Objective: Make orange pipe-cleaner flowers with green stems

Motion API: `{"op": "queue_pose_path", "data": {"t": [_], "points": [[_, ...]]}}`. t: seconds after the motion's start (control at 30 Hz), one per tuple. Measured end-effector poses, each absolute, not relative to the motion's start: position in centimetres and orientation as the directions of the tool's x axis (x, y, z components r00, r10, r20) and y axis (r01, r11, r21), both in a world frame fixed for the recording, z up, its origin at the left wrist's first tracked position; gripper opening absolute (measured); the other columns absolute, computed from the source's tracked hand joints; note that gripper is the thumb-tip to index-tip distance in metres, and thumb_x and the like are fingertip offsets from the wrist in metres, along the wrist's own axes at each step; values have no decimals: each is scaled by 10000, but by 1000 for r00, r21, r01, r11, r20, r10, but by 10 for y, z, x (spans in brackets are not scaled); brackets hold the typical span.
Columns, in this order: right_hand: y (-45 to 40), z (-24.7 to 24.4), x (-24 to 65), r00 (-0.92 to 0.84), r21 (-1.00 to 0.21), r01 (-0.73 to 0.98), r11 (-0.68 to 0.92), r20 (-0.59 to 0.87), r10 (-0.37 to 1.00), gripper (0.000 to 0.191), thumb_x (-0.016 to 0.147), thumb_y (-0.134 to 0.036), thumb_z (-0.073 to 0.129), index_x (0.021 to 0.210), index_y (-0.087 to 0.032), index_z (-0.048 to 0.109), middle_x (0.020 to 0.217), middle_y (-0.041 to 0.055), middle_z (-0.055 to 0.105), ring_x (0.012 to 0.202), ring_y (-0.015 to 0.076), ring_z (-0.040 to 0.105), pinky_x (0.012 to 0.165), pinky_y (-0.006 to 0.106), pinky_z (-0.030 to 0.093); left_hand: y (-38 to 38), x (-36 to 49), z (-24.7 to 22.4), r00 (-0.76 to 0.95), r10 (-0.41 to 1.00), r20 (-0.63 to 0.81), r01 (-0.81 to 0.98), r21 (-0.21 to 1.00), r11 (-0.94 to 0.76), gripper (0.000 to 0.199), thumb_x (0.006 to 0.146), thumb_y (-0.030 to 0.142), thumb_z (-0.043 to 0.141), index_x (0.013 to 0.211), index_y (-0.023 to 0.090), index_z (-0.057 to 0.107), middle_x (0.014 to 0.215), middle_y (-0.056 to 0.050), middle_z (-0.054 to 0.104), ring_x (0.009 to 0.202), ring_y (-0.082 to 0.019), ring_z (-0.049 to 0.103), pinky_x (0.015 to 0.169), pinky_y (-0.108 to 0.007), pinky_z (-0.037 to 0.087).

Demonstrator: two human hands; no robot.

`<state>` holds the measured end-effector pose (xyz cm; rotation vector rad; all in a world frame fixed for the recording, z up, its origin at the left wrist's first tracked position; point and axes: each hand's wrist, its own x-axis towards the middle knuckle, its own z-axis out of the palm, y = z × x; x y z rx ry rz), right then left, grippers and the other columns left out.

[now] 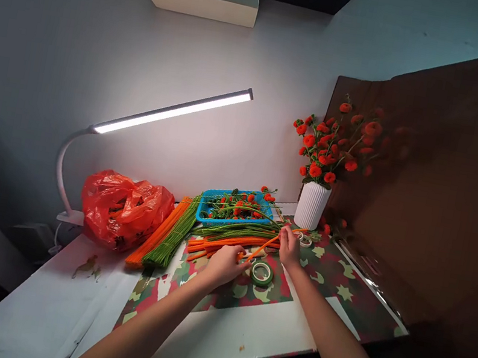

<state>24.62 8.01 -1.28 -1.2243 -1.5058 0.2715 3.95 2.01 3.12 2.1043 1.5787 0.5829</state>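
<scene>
Pinching one orange strip (265,246) at two places, you had it slanting over the middle of the worktop (239,344), well back from the front edge. Your left hand (225,262) closed its fingers on the lower part; your right hand (288,247) gripped higher up, nearer the right edge. A hard tug between them could have bent the strip sharply, while a slack left pinch could have let it drop onto the roll of green tape (265,282) lying flat between your hands. A thin green stem (241,207) ran toward your right fingers; whether they held it, you could not have told from this view. If loose, it could have sprung aside or snagged. Orange stems (219,241) and green stems (244,229) lay in loose piles behind your left hand, where a brush of the knuckles could have scattered them. Red flowers spilled over the right rim of the blue basket (208,221) by the back edge, easily caught by a sweep. Toward the back right corner, the white vase (311,206) looked top-heavy; a long reach could have tipped it.
</scene>
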Motion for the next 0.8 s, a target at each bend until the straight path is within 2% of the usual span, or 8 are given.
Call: {"op": "queue_pose_path", "data": {"t": [0.1, 0.17, 0.4, 0.53, 0.67, 0.73, 0.8], "points": [[76, -12, 255, 230, -711, 564, 419, 623, 747, 384, 913, -478, 267, 754, -206, 487, 602, 0, 507, 584, 165, 487, 580, 259, 348, 27, 58, 32, 260, 963, 65, 902, 341, -266, 287, 754, 391, 617, 912, 160, 682, 920, -150, 680, 880, -290, 626, 688, -316, 431], [71, -13, 263, 291, -721, 564, 403, 630, 720, 386, 913, -470, 264, 767, -200, 497, 629, 17, 536, 601, 173, 501, 585, 266, 360, 30, 64, 32, 260, 964, 60, 918, 296, -265, 231, 788, 349, 573, 861, 162, 687, 895, -149, 683, 862, -281, 639, 691, -315, 436], [62, -15, 281, 407, -764, 525, 374, 612, 678, 399, 906, -502, 264, 721, -211, 466, 633, 34, 558, 602, 183, 509, 592, 282, 381, 38, 69, 27, 214, 975, 55, 912, 346, -220, 237, 770, 393, 595, 786, 170, 672, 856, -133, 685, 832, -281, 642, 645, -305, 436], [66, -14, 280, 437, -795, 453, 404, 593, 676, 377, 893, -526, 286, 796, -208, 462, 703, 48, 580, 663, 193, 543, 629, 293, 416, 39, 58, 31, 212, 970, 122, 917, 317, -241, 178, 799, 290, 535, 773, 167, 661, 841, -137, 677, 795, -267, 644, 631, -299, 422], [71, -14, 279, 461, -847, 292, 444, 531, 711, 339, 882, -524, 321, 838, -211, 444, 683, 13, 540, 626, 168, 523, 623, 286, 431, 33, 22, 42, 155, 957, 245, 937, 270, -221, 170, 822, 276, 506, 810, 180, 645, 862, -134, 667, 859, -270, 630, 692, -307, 415], [73, -13, 279, 443, -842, 276, 464, 540, 716, 343, 861, -530, 367, 813, -206, 467, 728, 25, 546, 674, 169, 527, 663, 296, 443, 29, 4, 47, 93, 958, 271, 931, 316, -180, 170, 799, 319, 560, 878, 188, 633, 880, -125, 665, 843, -266, 623, 680, -299, 406], [73, -13, 278, 414, -827, 293, 481, 563, 716, 357, 837, -540, 408, 780, -199, 496, 787, 45, 558, 745, 179, 531, 700, 305, 447, 26, -9, 52, -13, 953, 303, 899, 420, -121, 208, 796, 377, 573, 872, 189, 621, 817, -103, 652, 789, -245, 611, 649, -281, 394]]}}
